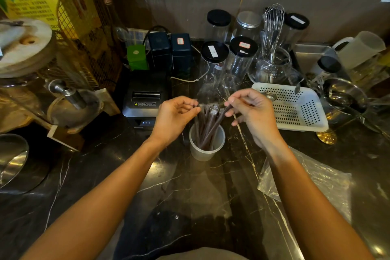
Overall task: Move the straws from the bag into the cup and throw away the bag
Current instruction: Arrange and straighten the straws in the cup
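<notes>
A translucent plastic cup [205,150] stands on the dark marble counter [190,192] in the middle of the view. Several dark purple-brown straws [207,127] stand in it, leaning and fanned out at the top. My left hand [175,118] pinches the straw tops on the left side. My right hand [253,114] pinches the top of a straw on the right side. The clear plastic bag [320,179] lies flat and crumpled on the counter to the right, partly under my right forearm.
A black receipt printer [145,101] sits just behind my left hand. Clear jars with black lids [242,57] and a whisk in a glass [272,34] stand behind the cup. A white perforated basket [295,110] lies right of my right hand. A glass dispenser with tap [63,93] stands left.
</notes>
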`<state>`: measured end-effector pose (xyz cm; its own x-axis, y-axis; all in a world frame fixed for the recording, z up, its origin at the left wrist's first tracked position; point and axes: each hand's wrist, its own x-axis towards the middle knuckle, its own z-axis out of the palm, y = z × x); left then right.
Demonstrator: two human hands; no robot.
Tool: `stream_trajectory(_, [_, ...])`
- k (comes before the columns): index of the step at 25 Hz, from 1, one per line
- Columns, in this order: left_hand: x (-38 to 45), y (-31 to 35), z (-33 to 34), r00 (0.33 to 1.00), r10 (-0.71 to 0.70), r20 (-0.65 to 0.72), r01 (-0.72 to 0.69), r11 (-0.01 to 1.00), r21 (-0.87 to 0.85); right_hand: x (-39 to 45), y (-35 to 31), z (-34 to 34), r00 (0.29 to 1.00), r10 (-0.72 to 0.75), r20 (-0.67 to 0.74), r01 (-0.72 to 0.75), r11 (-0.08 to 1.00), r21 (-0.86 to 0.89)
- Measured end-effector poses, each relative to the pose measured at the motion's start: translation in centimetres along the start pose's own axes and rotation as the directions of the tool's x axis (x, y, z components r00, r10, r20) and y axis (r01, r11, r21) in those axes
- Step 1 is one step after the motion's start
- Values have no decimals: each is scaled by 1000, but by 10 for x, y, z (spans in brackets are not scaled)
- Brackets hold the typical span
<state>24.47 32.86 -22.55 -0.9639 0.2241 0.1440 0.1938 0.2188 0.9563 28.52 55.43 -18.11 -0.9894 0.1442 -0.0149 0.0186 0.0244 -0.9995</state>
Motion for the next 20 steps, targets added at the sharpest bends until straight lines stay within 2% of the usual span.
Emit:
stream_trajectory(3, [1,7,-1,1000,8,2,-8,999,-39,2,-8,-3,999,-13,-41,15,999,49])
stream_trajectory(9, [9,37,-13,991,86,-102,-91,995,-43,9,-23,-13,992,-84,-92,90,994,56])
stream_trajectory(13, [18,60,-29,967,178,-179,-199,975,-101,18,-32,-31,975,-78,-209,119,974,192])
stream_trajectory(16, [22,65,-32,975,144,-167,-178,961,-212,23,-25,-35,956,89,-280,34,913,407])
stream_trajectory(20, [20,58,-22,992,105,-74,-120,962,-246,18,-9,-23,889,381,-254,-140,753,643])
